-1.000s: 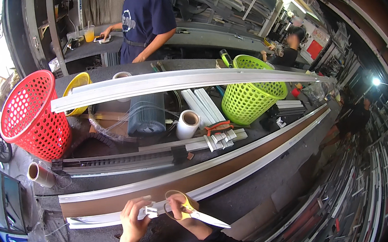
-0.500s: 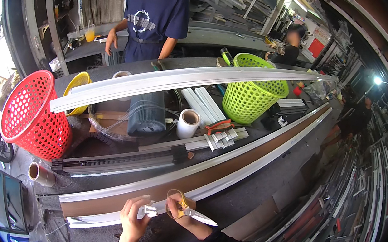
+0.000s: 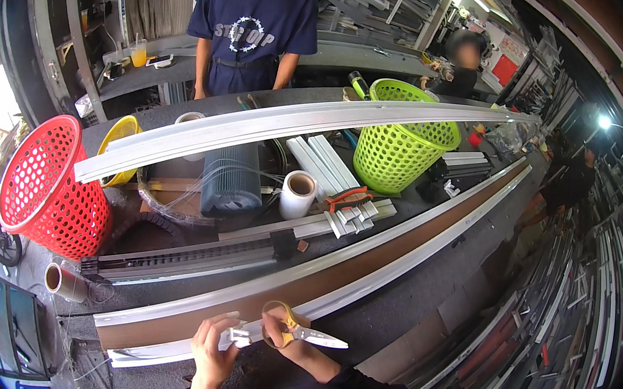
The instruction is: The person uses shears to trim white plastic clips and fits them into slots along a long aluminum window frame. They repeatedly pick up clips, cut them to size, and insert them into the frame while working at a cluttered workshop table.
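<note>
Near the front end of a long brown panel with white edges (image 3: 207,298), my left hand (image 3: 212,354) pinches a small white piece (image 3: 239,335), a short profile or clip by its look. Its fingers are closed around the piece. Just to the right, my right hand (image 3: 302,356) grips a pair of scissors (image 3: 317,338) by their yellow loops. The silver blades point right, away from the white piece. Both hands are close together over the panel's near white edge.
A long silver profile (image 3: 258,123) spans a red basket (image 3: 57,200) and a green basket (image 3: 400,155). Beyond the panel lie a white film roll (image 3: 298,193), orange-handled pliers (image 3: 349,197) and short white profiles (image 3: 323,161). Another person (image 3: 253,34) stands across the table.
My right hand and the scissors have shifted slightly up and left. My left hand stays nearly where it was with the white piece. The person opposite has lowered a raised hand.
</note>
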Demonstrator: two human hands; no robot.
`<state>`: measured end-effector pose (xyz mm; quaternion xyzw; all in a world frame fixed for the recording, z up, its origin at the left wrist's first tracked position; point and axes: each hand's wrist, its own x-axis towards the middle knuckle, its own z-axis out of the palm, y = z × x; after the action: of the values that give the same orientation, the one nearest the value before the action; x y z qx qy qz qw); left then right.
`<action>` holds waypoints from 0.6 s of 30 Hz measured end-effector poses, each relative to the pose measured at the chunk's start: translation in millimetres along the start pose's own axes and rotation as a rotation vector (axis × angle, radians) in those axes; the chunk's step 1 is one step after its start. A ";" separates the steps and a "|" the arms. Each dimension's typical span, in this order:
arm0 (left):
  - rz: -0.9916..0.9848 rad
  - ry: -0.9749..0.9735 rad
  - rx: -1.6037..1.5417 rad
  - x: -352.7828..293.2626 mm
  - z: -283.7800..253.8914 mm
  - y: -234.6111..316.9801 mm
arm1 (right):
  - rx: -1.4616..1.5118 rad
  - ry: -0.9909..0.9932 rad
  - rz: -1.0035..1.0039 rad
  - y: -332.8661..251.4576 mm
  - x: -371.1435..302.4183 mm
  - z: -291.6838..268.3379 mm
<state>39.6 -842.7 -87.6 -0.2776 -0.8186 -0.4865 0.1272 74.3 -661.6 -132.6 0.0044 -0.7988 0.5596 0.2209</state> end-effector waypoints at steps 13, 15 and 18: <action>-0.012 0.007 0.003 0.0 0.9 -0.6 | 0.051 0.038 -0.024 -1.9 2.3 1.8; -0.013 0.010 0.000 -0.2 0.9 -0.9 | 0.060 0.036 -0.021 -1.6 2.1 1.6; -0.014 -0.002 0.007 -0.4 0.8 -2.1 | 0.070 0.025 -0.008 -0.4 1.5 1.8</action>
<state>38.7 -842.9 -89.7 -0.2720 -0.8223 -0.4843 0.1238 72.3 -663.0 -132.3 0.0081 -0.7759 0.5863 0.2328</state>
